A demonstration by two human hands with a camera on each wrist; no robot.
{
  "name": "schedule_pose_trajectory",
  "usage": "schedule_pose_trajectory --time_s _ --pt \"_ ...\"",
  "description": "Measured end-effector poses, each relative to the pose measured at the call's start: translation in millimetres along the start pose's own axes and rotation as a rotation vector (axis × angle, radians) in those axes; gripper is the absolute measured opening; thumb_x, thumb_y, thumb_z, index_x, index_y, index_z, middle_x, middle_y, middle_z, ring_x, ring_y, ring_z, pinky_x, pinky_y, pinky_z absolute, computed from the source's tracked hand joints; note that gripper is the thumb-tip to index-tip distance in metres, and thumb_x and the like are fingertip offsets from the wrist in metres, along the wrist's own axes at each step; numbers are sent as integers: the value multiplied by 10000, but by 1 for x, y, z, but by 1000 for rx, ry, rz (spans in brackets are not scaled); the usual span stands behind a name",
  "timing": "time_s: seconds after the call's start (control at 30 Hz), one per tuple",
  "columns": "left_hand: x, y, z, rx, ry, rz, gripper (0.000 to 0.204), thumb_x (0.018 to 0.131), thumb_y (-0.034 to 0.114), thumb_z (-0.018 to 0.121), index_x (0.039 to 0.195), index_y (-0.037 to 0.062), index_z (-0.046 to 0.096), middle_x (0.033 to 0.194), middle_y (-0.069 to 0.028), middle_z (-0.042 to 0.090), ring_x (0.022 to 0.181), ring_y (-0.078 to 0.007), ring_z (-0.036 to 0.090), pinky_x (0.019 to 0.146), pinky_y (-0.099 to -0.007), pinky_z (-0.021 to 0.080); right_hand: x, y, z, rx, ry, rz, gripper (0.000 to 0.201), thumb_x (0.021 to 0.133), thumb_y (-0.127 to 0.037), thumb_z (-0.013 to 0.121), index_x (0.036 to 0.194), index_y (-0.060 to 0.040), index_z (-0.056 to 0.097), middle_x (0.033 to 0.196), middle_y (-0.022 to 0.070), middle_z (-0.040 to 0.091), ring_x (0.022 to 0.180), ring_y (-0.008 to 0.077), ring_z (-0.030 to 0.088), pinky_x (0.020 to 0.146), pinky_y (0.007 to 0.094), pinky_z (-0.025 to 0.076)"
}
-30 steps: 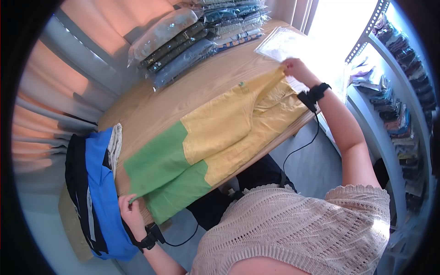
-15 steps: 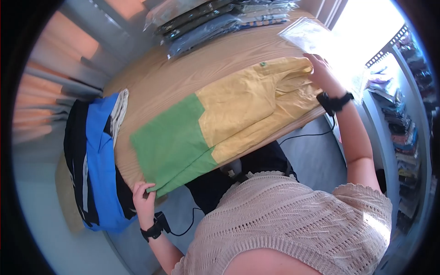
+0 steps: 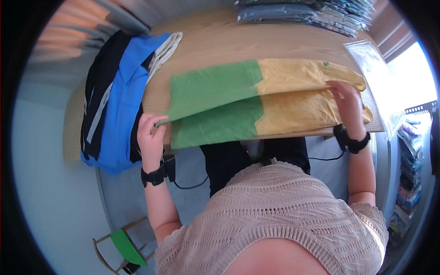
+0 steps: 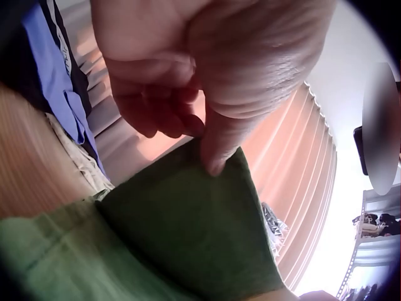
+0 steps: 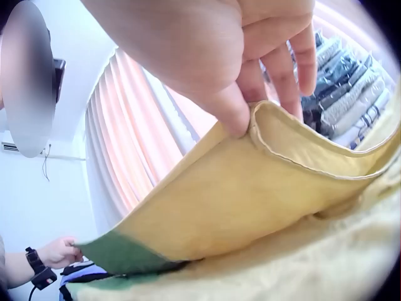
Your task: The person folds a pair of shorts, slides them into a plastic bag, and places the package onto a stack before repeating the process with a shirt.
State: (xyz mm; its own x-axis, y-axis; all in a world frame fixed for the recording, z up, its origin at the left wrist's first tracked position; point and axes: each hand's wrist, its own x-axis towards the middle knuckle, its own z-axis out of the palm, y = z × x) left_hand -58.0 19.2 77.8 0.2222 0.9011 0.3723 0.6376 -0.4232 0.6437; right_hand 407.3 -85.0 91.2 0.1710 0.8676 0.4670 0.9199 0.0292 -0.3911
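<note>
Your left hand (image 3: 150, 137) pinches the green hem of the shorts (image 3: 256, 98); your right hand (image 3: 347, 103) pinches their yellow waistband. They lie across the wooden surface (image 3: 220, 46), beside a clothes pile (image 3: 114, 87).

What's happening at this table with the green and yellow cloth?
A person is handling a green-and-yellow garment spread along the near edge of a wooden table. The left hand pinches the green end, and the right hand pinches the yellow end, lifting the top layer off the layer beneath. A heap of blue and dark clothes hangs over the table's left end, and bagged folded clothes are stacked at the far side.
</note>
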Motion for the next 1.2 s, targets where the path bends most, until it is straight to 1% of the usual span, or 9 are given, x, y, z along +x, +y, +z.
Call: schedule_pose_trajectory --time_s 0.2,0.43,0.63,0.8,0.9,0.97,1.0,1.1,1.2 --pt "-31 -19 -10 -123 -109 -8 254 673 -94 592 883 28 665 818 -59 477 777 -173 505 667 -257 413 -22 -14 -26 -82 -199 -194 121 752 -17 654 870 -42 663 984 59 672 1091 269 567 939 407 422" --pt "-35 -19 -4 -41 -233 -38 325 633 -103 502 897 26 640 870 -70 498 810 -207 531 723 -284 445 -48 -9 -7 60 -302 -126 213 736 -77 687 944 -38 663 1031 98 640 1082 292 549 937 421 417" --pt "-16 -6 -11 -107 -261 -52 361 649 -33 396 944 -30 604 1031 -145 520 1038 -277 506 946 -332 371 -26 34 -51 14 -135 117 169 805 -126 660 939 -24 644 976 135 646 940 301 595 838 358 471" --pt "-7 -21 3 -123 -226 -177 275 845 87 569 1100 -17 562 1119 -129 523 1035 -239 524 902 -332 428 10 123 -72 -22 1 438 209 840 -158 608 984 -10 640 908 156 656 874 292 625 792 344 485" --pt "-1 -24 14 69 -267 -316 349 828 106 636 1145 -8 543 1114 -119 507 982 -223 534 875 -330 454 20 174 -51 -60 -185 529 295 830 -185 613 1076 -21 612 934 172 655 849 300 632 776 354 494" --pt "-1 -26 21 167 -204 -222 401 788 111 679 1144 -14 542 1016 -118 533 880 -227 548 792 -335 463 20 192 -37 -135 -244 440 380 851 -180 611 1193 -32 537 884 145 628 808 234 613 732 338 497" --pt "1 -25 23 217 -230 -265 425 771 112 693 1143 -20 535 949 -115 542 826 -226 549 745 -337 456 25 196 -37 -20 -237 614 400 801 -146 637 1168 -16 549 1006 211 635 937 331 612 819 385 485" --pt "4 -16 25 318 -237 -325 430 747 124 711 1097 -45 527 785 -134 555 713 -256 543 645 -358 425 23 155 -38 -366 23 412 393 799 -139 645 1162 -18 552 1036 220 623 979 348 596 842 403 480" --pt "2 -25 32 179 -223 -244 300 789 143 668 968 -60 538 852 -235 590 797 -390 560 723 -420 433 3 57 -30 -80 -90 260 419 826 -204 638 1205 -57 534 1133 203 586 1041 383 559 887 425 458"
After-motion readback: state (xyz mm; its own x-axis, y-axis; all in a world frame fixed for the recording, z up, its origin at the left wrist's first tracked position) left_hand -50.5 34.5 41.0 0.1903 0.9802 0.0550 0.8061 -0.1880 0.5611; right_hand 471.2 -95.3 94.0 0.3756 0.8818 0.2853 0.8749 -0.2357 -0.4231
